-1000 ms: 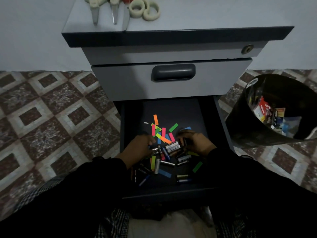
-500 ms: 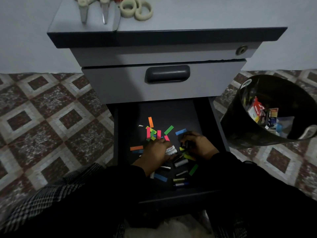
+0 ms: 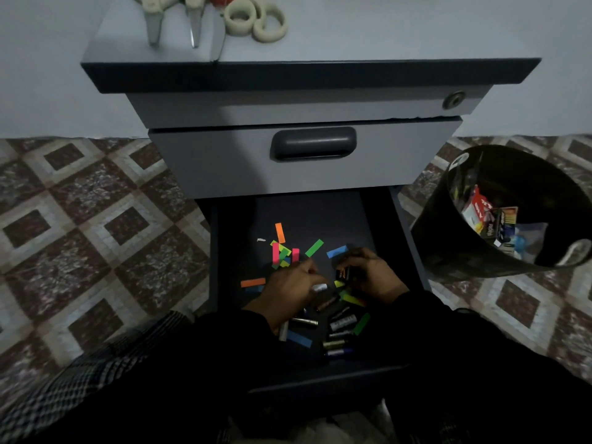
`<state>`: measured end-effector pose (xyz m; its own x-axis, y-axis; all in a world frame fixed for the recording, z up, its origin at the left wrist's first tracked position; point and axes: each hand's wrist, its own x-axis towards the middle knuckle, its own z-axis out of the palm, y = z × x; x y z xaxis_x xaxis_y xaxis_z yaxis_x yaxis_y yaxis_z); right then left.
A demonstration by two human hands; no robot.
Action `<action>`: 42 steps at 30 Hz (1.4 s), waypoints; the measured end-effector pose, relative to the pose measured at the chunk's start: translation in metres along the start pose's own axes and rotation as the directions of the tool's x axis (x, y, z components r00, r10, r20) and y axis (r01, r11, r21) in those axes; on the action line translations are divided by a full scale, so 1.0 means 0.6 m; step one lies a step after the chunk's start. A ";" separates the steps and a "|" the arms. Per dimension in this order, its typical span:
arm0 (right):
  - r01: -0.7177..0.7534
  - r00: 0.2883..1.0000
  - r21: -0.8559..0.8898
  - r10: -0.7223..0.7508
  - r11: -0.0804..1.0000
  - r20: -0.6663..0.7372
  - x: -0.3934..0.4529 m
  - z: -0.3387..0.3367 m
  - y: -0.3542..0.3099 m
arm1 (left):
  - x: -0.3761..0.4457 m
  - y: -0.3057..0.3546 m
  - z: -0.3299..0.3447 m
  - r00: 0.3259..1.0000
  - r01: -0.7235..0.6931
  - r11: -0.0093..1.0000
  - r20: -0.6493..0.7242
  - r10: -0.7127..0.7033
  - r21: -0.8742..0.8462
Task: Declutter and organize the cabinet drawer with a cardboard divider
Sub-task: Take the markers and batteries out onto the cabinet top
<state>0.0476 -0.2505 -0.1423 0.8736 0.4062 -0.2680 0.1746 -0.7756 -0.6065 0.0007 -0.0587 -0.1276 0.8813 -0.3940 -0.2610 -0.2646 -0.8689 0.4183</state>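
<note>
Grey cabinet (image 3: 307,100) fills twelve o'clock, its middle drawer closed, dark handle (image 3: 313,144) dead centre. Out at three o'clock stands the black bin (image 3: 448,238), boxes and wrappers piled inside. Bottom drawer (image 3: 234,219) is pulled open toward me, dark floor showing at its far end.

Both my hands are down in that drawer. My left hand (image 3: 290,283) lies knuckles-up over the pile at the drawer's centre, fingers curled downward; whether they grip anything underneath, I cannot tell. My right hand (image 3: 373,278), just at its three o'clock, has fingers curled round a small dark battery pack (image 3: 342,273) with orange print.

At six o'clock of my hands, loose batteries (image 3: 339,323) lie scattered, touching and crossing. Coloured paper strips (image 3: 282,251) litter the floor at eleven o'clock of my left hand: orange, pink, green, blue.

On the cabinet top, scissors (image 3: 173,14) and tape rolls (image 3: 256,20) sit at eleven o'clock.
</note>
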 end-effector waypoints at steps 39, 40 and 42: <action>0.020 0.999 -0.183 -0.010 0.983 0.052 -0.005 -0.002 -0.014 | -0.007 -0.030 -0.001 0.999 0.031 1.000 0.008 -0.031 -0.003; 0.023 0.998 -0.179 -0.013 0.984 0.060 -0.007 -0.005 -0.016 | -0.008 -0.030 -0.003 0.999 0.031 0.999 0.015 -0.031 -0.011; 0.032 0.998 -0.164 -0.022 0.986 0.063 -0.012 -0.011 -0.022 | -0.012 -0.030 -0.011 1.000 0.023 1.000 0.020 -0.023 -0.021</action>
<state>0.0421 -0.2466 -0.1272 0.8393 0.4528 -0.3009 0.2750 -0.8310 -0.4836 0.0016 -0.0382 -0.1278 0.8791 -0.3798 -0.2881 -0.2357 -0.8716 0.4299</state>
